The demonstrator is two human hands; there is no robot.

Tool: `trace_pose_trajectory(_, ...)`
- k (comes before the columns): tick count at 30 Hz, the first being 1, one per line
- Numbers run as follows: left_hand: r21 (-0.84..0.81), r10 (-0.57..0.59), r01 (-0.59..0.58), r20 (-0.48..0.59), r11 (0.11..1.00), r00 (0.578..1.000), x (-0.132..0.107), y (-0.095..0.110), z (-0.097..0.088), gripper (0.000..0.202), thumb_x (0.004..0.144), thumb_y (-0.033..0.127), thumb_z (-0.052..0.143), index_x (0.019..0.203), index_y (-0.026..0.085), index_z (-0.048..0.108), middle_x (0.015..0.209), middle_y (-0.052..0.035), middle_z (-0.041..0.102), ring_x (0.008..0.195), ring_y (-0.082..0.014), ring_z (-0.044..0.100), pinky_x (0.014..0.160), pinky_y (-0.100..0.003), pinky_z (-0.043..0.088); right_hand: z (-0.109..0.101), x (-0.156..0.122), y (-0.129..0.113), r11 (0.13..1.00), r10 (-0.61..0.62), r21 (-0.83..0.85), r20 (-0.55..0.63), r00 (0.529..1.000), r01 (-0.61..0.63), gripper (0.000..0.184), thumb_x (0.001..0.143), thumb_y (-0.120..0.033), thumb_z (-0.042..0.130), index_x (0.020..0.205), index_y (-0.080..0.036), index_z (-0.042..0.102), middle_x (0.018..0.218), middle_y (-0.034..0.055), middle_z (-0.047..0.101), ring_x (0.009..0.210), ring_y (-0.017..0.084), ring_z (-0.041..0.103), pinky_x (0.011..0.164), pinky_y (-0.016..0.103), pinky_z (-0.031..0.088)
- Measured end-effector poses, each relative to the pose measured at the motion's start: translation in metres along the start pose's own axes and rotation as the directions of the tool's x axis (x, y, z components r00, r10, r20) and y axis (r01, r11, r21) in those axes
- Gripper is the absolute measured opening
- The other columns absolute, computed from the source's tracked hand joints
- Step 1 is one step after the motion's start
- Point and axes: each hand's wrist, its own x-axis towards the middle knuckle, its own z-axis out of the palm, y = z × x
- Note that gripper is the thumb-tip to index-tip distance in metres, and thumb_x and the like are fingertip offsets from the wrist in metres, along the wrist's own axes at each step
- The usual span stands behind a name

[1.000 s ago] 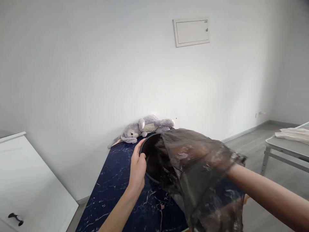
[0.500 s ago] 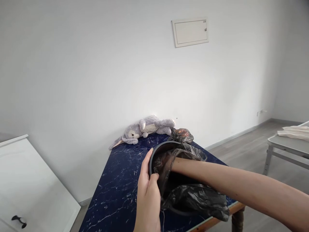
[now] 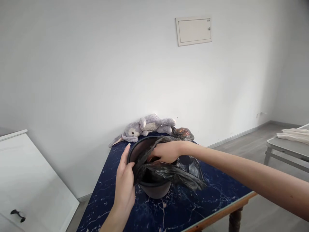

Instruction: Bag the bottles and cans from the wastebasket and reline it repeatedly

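A dark grey trash bin (image 3: 155,190) stands on the blue marbled table, its mouth facing up toward me. A black garbage bag (image 3: 190,178) lies partly inside it and hangs over the right side of the rim. My left hand (image 3: 125,182) clasps the bin's left rim, thumb at the inner side and fingers along the outside. Over the mouth, my right hand (image 3: 167,152) has its fingers curled into the bag's plastic; the fingertips are partly hidden by the folds.
Behind the bin, a grey plush rabbit (image 3: 145,126) lies against the wall. A tied, filled black bag (image 3: 184,133) sits beside it. A white cabinet (image 3: 36,180) is at left. On the right, a grey chair (image 3: 287,146) holds white cloth (image 3: 293,134).
The bin has moved left and turned more upright. My right hand, deep inside before, has come up to the mouth, and the bag has shifted left with it.
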Motion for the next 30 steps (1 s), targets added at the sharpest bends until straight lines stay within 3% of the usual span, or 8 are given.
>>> trace_pose_trajectory(4,-0.029,-0.063,0.061,-0.053,0.998,0.997,0.031,-0.004,-0.011,0.075,0.091,0.021,0.051,0.164,0.037,0.047,0.176,-0.0001,0.039,0.154,-0.0364,0.051,0.099,-0.04,0.067,-0.01,-0.018,-0.011,0.998,0.039,0.046,-0.05,0.998,-0.036,0.036,0.105,-0.019,0.052,0.132,-0.02,0.077,0.132,0.008,0.079,0.115,0.025,0.077,0.099,0.036,0.059)
trace_pose_trajectory(9,0.024,-0.023,0.024,-0.042,0.999,0.999,0.055,-0.014,-0.021,0.081,0.089,0.022,0.054,0.168,0.031,0.041,0.169,-0.0087,0.051,0.138,-0.0361,0.067,0.091,-0.039,0.067,0.011,-0.028,-0.026,0.995,0.102,0.021,-0.178,0.979,-0.1,0.047,0.105,-0.027,0.056,0.15,-0.016,0.064,0.152,0.0138,0.066,0.138,0.032,0.064,0.116,0.047,0.053)
trace_pose_trajectory(14,0.127,0.121,-0.119,-0.003,0.985,0.993,0.057,-0.007,-0.024,0.048,0.104,0.046,0.048,0.148,0.03,0.062,0.163,-0.0059,0.058,0.148,-0.0296,0.056,0.111,-0.037,0.055,0.049,-0.041,-0.042,0.985,0.006,-0.163,-0.313,0.95,-0.06,0.055,0.108,-0.029,0.056,0.162,-0.019,0.049,0.172,0.0148,0.043,0.163,0.034,0.034,0.133,0.06,0.029)
trace_pose_trajectory(18,0.276,0.206,-0.199,0.007,0.94,0.979,0.057,0.005,-0.025,0.052,0.097,0.062,0.065,0.137,0.028,0.065,0.147,-0.0097,0.068,0.144,-0.0328,0.057,0.121,-0.045,0.042,0.078,-0.045,-0.06,0.95,-0.097,-0.31,-0.35,0.932,-0.017,0.057,0.111,-0.041,0.056,0.163,-0.021,0.046,0.176,0.019,0.034,0.168,0.039,0.014,0.133,0.069,0.019)
trace_pose_trajectory(21,0.46,0.337,-0.319,0.046,0.829,0.94,0.061,0.009,-0.027,0.063,0.089,0.054,0.076,0.142,0.026,0.057,0.121,-0.0091,0.077,0.121,-0.0323,0.069,0.106,-0.042,0.05,0.095,-0.045,-0.066,0.926,-0.169,-0.376,-0.341,0.925,0.03,0.052,0.112,-0.042,0.054,0.16,-0.021,0.049,0.174,0.0196,0.037,0.167,0.041,0.017,0.132,0.071,0.021)
trace_pose_trajectory(24,0.559,0.439,-0.4,0.071,0.726,0.896,0.068,0.008,-0.033,0.05,0.097,0.048,0.063,0.14,0.025,0.056,0.092,-0.0026,0.077,0.087,-0.026,0.073,0.084,-0.035,0.053,0.104,-0.045,-0.062,0.897,-0.23,-0.439,-0.361,0.904,0.053,0.046,0.112,-0.022,0.051,0.157,-0.017,0.051,0.171,0.0196,0.043,0.165,0.04,0.024,0.132,0.069,0.024)
trace_pose_trajectory(27,0.545,0.432,-0.36,-0.003,0.757,0.902,0.081,0.004,-0.042,0.042,0.099,0.049,0.055,0.132,0.024,0.059,0.077,0.0001,0.072,0.064,-0.022,0.065,0.065,-0.031,0.048,0.108,-0.048,-0.053,0.874,-0.326,-0.48,-0.453,0.83,0.081,0.043,0.106,-0.009,0.051,0.149,-0.013,0.057,0.156,0.0185,0.06,0.156,0.036,0.042,0.131,0.065,0.032)
trace_pose_trajectory(30,0.532,0.412,-0.294,-0.117,0.794,0.904,0.097,0.0,-0.055,0.038,0.098,0.047,0.054,0.126,0.023,0.061,0.081,-0.0011,0.074,0.051,-0.0174,0.055,0.057,-0.029,0.043,0.106,-0.051,-0.048,0.892,-0.36,-0.442,-0.578,0.732,0.089,0.038,0.104,-0.007,0.054,0.14,-0.014,0.061,0.137,0.0171,0.071,0.135,0.031,0.06,0.121,0.057,0.047)
